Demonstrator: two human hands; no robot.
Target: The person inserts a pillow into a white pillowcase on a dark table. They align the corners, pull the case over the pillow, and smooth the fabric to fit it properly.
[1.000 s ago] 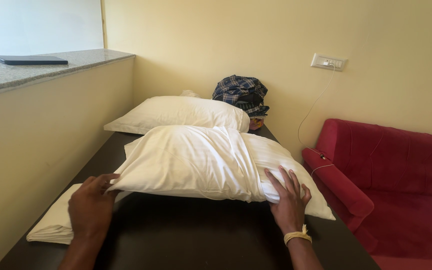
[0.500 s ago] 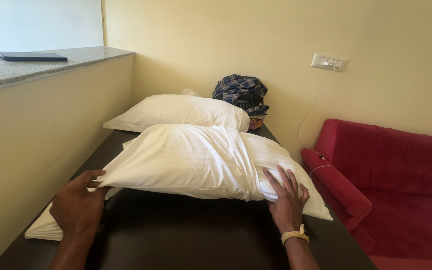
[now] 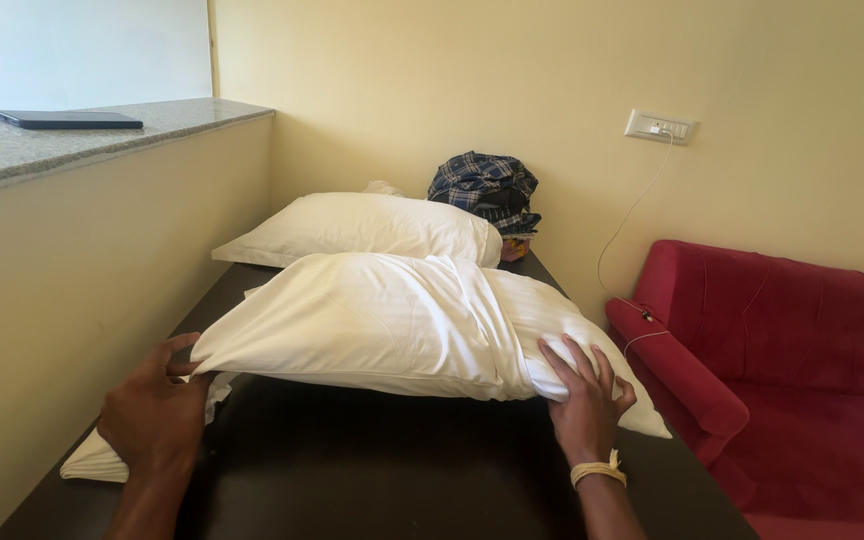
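Observation:
A white pillow (image 3: pixel 382 325) in a striped case lies across a dark table (image 3: pixel 392 470). My left hand (image 3: pixel 157 415) grips its near left corner and holds that end a little off the table. My right hand (image 3: pixel 584 395), with a pale band on the wrist, presses flat on the pillow's right end, fingers spread. A second white pillow (image 3: pixel 362 227) rests farther back. A folded white cloth (image 3: pixel 97 460) sits under the lifted corner, partly hidden by my left hand.
A checked cloth bundle (image 3: pixel 484 190) is heaped at the table's far end by the wall. A red sofa (image 3: pixel 802 350) stands to the right, with a cable (image 3: pixel 632 215) running from a wall socket. A low wall with a stone ledge (image 3: pixel 102 135) on the left carries a dark flat device.
My left hand has slid down and left along the pillow's corner and closed on it. The pillow's left end now sits slightly higher. My right hand has stayed put.

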